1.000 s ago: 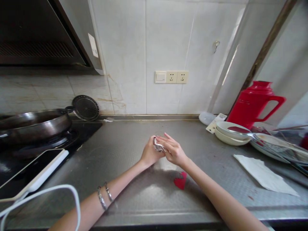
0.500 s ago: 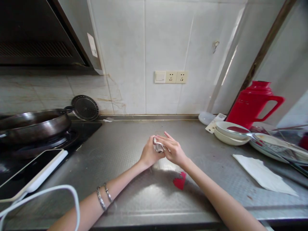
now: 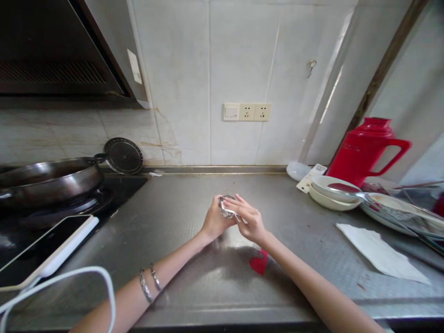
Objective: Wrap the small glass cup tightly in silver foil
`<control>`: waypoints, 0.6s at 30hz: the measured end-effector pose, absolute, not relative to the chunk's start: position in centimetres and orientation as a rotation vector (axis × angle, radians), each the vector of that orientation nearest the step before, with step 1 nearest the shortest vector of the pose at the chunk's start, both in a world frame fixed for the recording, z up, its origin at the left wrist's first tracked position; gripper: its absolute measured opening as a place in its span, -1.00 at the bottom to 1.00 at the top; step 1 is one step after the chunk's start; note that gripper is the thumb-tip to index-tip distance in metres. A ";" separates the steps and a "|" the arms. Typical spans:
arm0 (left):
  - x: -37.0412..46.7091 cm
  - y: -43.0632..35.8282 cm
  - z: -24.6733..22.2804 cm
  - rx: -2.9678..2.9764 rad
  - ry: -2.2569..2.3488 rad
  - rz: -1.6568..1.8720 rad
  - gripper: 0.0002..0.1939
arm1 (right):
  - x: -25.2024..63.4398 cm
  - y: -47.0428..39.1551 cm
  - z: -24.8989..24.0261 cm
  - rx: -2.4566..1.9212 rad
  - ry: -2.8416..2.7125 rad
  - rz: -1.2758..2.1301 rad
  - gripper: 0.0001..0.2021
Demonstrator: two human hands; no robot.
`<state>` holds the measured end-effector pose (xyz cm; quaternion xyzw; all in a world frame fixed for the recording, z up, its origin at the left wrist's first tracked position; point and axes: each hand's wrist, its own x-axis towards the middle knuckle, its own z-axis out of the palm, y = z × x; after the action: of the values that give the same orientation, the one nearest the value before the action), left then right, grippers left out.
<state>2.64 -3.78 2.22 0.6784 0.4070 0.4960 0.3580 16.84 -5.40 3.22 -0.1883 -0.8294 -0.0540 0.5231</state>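
Left hand (image 3: 215, 221) and right hand (image 3: 250, 221) clamped together around a shiny object (image 3: 227, 207), red heart-shaped piece (image 3: 259, 262) nearer on the steel counter (image 3: 180, 277).

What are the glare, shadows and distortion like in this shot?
Head view: glare whitens patches of the steel counter below the left hand and right hand; a soft shadow reaches the red heart-shaped patch; the range hood is very dark; the red thermos flask leans outward, probably wide-angle distortion; the partly covered silvery object lacks clear detail.
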 end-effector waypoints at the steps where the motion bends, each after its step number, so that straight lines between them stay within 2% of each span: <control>1: 2.7 -3.9 2.3 1.700 1.011 1.287 -0.28 | 16.7 -5.4 3.1 -0.481 -1.925 -0.065 -0.62; 6: 3.1 -4.6 2.8 1.524 0.907 1.268 -0.41 | 16.6 -5.0 2.8 -0.637 -1.712 0.109 -0.70; 13: 2.9 -4.1 2.7 1.444 0.887 1.269 -0.40 | 16.9 -5.5 3.1 -0.497 -1.846 -0.087 -0.65; 18: 2.8 -4.5 3.0 1.407 0.878 1.226 -0.40 | 16.8 -5.4 3.0 -0.537 -1.796 -0.017 -0.66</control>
<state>2.82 -4.45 3.05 0.5854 0.3651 0.5099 0.5137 16.81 -5.37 2.95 -0.2311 -0.7722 -0.0074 0.5918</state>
